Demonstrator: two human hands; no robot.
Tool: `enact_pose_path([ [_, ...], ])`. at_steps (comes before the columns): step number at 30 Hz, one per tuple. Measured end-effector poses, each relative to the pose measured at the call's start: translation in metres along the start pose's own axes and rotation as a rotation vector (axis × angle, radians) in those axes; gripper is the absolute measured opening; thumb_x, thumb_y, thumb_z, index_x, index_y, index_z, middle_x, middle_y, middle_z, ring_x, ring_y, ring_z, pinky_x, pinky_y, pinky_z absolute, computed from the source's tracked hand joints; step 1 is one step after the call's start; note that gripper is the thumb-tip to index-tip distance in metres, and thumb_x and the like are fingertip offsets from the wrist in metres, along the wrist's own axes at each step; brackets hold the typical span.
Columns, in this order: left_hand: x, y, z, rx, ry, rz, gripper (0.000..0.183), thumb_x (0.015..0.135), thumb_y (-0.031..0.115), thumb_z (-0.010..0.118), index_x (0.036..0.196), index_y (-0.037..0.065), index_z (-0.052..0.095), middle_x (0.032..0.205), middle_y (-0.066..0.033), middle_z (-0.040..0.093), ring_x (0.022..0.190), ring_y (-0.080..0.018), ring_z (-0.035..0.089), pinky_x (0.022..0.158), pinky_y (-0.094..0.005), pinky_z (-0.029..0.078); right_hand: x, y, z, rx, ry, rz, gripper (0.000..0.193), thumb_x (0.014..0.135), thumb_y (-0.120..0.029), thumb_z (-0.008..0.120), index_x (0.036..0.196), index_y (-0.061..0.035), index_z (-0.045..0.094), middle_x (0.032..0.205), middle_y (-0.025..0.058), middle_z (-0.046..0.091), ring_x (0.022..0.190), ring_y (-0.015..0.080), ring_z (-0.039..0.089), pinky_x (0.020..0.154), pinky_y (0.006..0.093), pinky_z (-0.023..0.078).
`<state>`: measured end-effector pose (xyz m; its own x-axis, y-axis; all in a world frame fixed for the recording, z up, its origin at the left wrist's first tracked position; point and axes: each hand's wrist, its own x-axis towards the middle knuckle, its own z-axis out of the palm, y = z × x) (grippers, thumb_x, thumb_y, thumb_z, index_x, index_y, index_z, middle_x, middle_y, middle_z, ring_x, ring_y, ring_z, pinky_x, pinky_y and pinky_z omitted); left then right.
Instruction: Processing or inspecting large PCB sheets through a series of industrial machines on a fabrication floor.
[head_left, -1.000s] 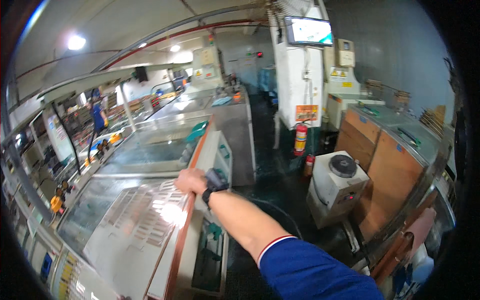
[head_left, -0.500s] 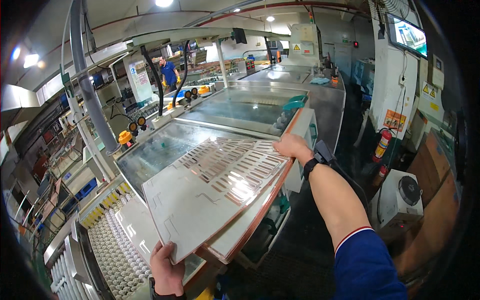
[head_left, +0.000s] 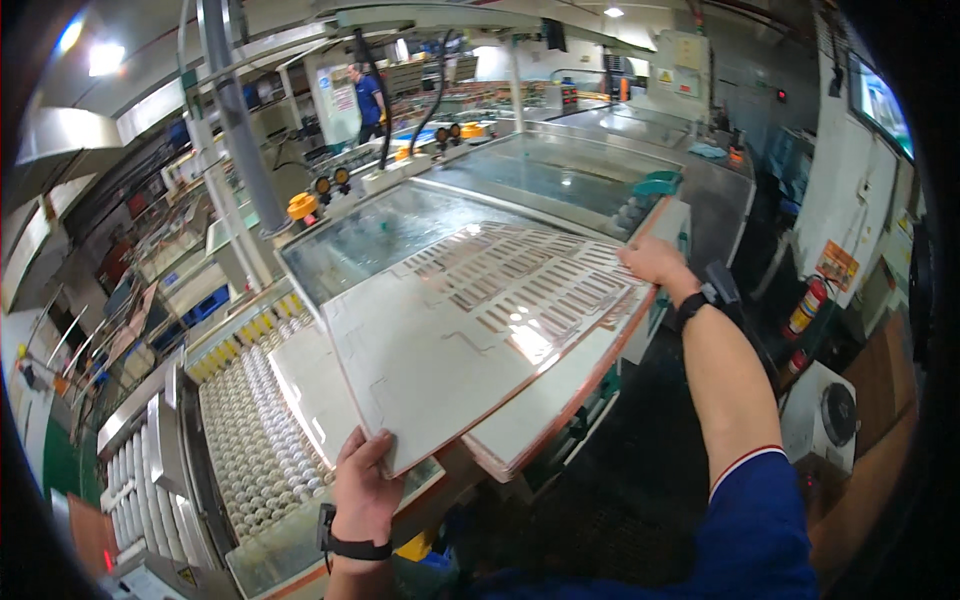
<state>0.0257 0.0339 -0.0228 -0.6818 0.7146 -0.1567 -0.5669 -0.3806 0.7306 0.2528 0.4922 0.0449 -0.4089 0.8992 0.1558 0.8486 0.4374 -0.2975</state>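
Observation:
A large pale panel with rows of copper-coloured slots (head_left: pixel 440 350) is tilted between my two hands. My left hand (head_left: pixel 368 490) pinches its near corner, thumb on top. At the far right corner, my right hand (head_left: pixel 655 262) grips the edge, with part of the fingers hidden. Beneath it lies a stack of similar panels (head_left: pixel 545 410) with copper-coloured edges, resting on the glass-topped machine (head_left: pixel 345 240). Another pale panel (head_left: pixel 300 365) lies on the roller conveyor (head_left: pixel 245 430) to the left, partly covered by the held one.
Orange knobs (head_left: pixel 302 206) and round gauges (head_left: pixel 332 180) line the machine's far left side. A green handle (head_left: pixel 657 184) sits on the second glass lid. To the right are a fire extinguisher (head_left: pixel 806 305) and a white box unit (head_left: pixel 818 420). A person in blue (head_left: pixel 368 100) stands far back.
My view has swung left, so the scene sits further right. Both hands keep hold of the panel, which stays above the stack. The far person has turned.

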Motion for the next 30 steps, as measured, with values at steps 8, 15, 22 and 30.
enact_pose_path([
  [8,0.005,-0.003,-0.014,-0.009,-0.097,0.03,0.038,0.092,0.0,0.053,0.129,-0.006,0.05,0.123,-0.0179,0.061,0.111,-0.0299,0.062,0.099,-0.044,0.049,-0.002,-0.004,0.0,-0.018,0.042,-0.027,0.056,0.085,-0.05,0.054,0.1,0.0013,0.072,0.107,0.0277,0.068,0.104,0.0461,0.063,0.089,0.049,0.049],
  [15,0.001,-0.004,-0.007,-0.044,-0.141,0.029,0.039,0.095,0.001,0.05,0.133,-0.006,0.047,0.125,-0.0187,0.06,0.111,-0.029,0.062,0.099,-0.0432,0.05,-0.005,-0.005,0.001,-0.02,0.043,-0.051,0.054,0.088,-0.049,0.053,0.099,-0.0002,0.072,0.105,0.0271,0.068,0.102,0.0449,0.064,0.088,0.0491,0.049],
  [22,-0.025,-0.006,0.02,-0.112,-0.04,-0.01,0.042,0.096,0.001,0.044,0.138,0.001,0.043,0.13,-0.0173,0.055,0.116,-0.0308,0.06,0.099,-0.0454,0.053,-0.007,-0.003,-0.002,-0.031,0.048,-0.005,0.054,0.089,-0.048,0.054,0.104,0.0017,0.071,0.11,0.0263,0.068,0.105,0.0453,0.063,0.093,0.0488,0.048],
  [30,-0.018,-0.006,0.011,-0.187,-0.107,0.122,0.044,0.093,-0.003,0.043,0.137,-0.002,0.043,0.132,-0.0183,0.055,0.119,-0.0319,0.06,0.103,-0.0459,0.052,-0.007,-0.006,0.001,-0.035,0.082,-0.042,0.054,0.089,-0.048,0.055,0.102,0.0014,0.071,0.109,0.0259,0.068,0.105,0.0451,0.063,0.092,0.0489,0.048],
])
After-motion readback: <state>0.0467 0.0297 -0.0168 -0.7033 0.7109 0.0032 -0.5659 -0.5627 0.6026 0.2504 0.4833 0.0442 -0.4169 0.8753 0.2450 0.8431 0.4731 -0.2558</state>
